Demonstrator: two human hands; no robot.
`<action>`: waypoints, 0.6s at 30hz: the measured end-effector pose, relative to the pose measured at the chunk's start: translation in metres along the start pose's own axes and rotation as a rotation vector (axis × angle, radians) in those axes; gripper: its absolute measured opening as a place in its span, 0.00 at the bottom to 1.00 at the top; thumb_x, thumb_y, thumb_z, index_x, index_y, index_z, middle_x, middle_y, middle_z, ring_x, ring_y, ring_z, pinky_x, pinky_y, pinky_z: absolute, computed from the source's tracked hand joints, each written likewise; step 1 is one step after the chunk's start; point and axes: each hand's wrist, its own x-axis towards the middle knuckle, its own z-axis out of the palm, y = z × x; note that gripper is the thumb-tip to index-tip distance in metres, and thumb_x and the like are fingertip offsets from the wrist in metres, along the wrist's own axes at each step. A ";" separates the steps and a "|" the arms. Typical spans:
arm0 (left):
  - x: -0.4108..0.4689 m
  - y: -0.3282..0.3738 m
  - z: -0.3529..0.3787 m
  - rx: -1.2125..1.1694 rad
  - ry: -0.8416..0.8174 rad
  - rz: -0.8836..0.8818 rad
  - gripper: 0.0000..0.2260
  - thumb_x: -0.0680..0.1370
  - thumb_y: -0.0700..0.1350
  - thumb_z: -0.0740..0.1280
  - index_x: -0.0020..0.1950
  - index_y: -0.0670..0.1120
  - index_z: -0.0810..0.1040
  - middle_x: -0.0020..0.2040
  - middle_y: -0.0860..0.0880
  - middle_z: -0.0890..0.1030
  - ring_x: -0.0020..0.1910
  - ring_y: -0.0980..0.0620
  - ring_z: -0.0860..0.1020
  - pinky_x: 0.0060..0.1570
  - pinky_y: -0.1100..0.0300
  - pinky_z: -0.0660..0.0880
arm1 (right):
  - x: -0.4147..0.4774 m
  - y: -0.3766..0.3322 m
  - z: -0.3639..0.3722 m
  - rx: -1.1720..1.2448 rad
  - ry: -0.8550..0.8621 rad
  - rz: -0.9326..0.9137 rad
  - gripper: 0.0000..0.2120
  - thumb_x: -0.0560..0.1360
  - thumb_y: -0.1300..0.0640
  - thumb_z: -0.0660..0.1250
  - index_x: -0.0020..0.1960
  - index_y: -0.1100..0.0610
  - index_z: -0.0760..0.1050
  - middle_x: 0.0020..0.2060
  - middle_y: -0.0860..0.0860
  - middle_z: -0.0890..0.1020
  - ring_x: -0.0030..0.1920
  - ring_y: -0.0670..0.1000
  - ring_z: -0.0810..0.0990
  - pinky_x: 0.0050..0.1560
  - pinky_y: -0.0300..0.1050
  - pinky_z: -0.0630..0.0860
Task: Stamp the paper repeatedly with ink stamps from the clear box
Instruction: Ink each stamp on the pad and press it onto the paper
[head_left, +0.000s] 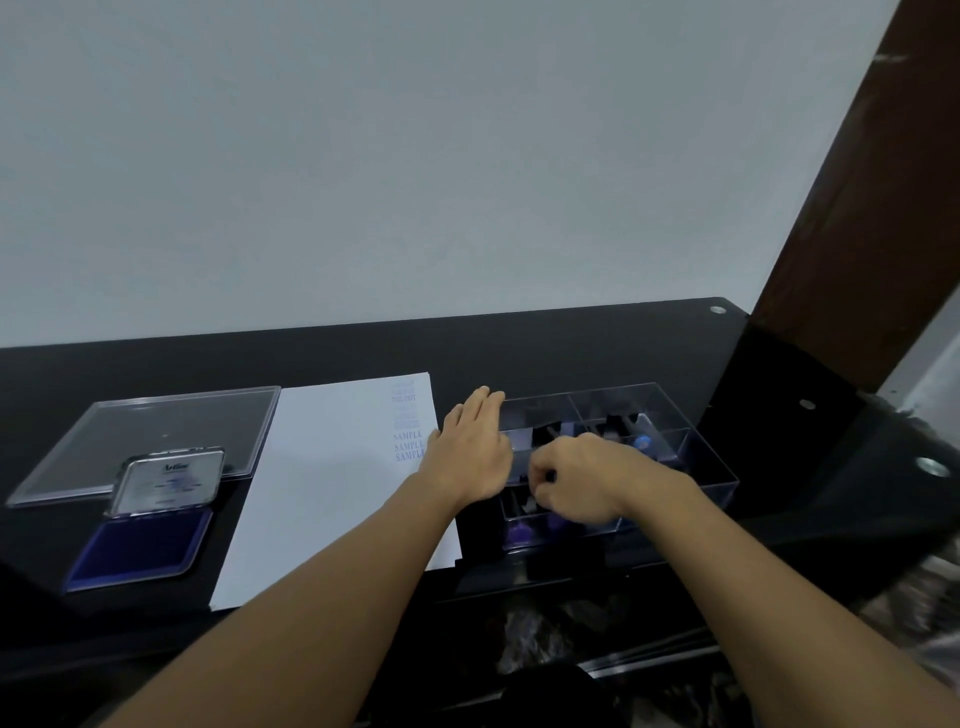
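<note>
1. Head view is showing the left hand (475, 447) lying flat, its fingers (485, 402) straight and together, holding nothing; it is leaning against the left wall of the clear box (711, 467), likely to keep the light box from sliding while the other hand is digging in it.
2. The right hand (582, 480) is reaching down into a near compartment of the box; its fingers (545, 465) are curling tight and seem to be pinching a small dark stamp (549, 475); which way the stamp's long axis is pointing is hidden by the hand.
3. The box is sitting at the right of the dark surface (363, 348), its long axis running left to right; more stamps (642, 442) are lying in its other compartments.
4. The paper (322, 478) is lying just beside the box, its long axis running away from the person and leaning slightly right; blue stamped words (409, 446) are forming a column along its far right edge, so most of the sheet is waiting blank.
5. The ink pad (140, 545) is lying open at the left, next to the paper, probably for inking; the box's clear lid (156, 431) is lying beyond it.
</note>
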 end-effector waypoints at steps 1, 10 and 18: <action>0.000 0.000 0.000 0.000 -0.004 -0.001 0.26 0.82 0.44 0.52 0.80 0.48 0.51 0.81 0.49 0.49 0.79 0.47 0.51 0.75 0.42 0.56 | -0.002 -0.003 -0.001 -0.021 -0.027 -0.003 0.10 0.80 0.50 0.59 0.56 0.45 0.78 0.57 0.48 0.80 0.57 0.53 0.78 0.61 0.55 0.77; 0.003 -0.002 -0.002 0.017 -0.040 0.001 0.26 0.83 0.47 0.51 0.81 0.48 0.50 0.82 0.50 0.47 0.80 0.47 0.49 0.75 0.42 0.55 | -0.006 -0.010 0.007 -0.106 0.009 0.052 0.15 0.80 0.46 0.57 0.62 0.50 0.75 0.60 0.51 0.80 0.57 0.54 0.77 0.58 0.53 0.73; -0.021 0.001 -0.025 -0.046 -0.019 -0.031 0.25 0.84 0.54 0.50 0.81 0.47 0.53 0.81 0.48 0.51 0.80 0.48 0.48 0.77 0.46 0.52 | -0.016 -0.005 0.006 0.168 0.247 0.016 0.03 0.78 0.52 0.62 0.47 0.49 0.69 0.42 0.47 0.78 0.44 0.50 0.77 0.49 0.51 0.77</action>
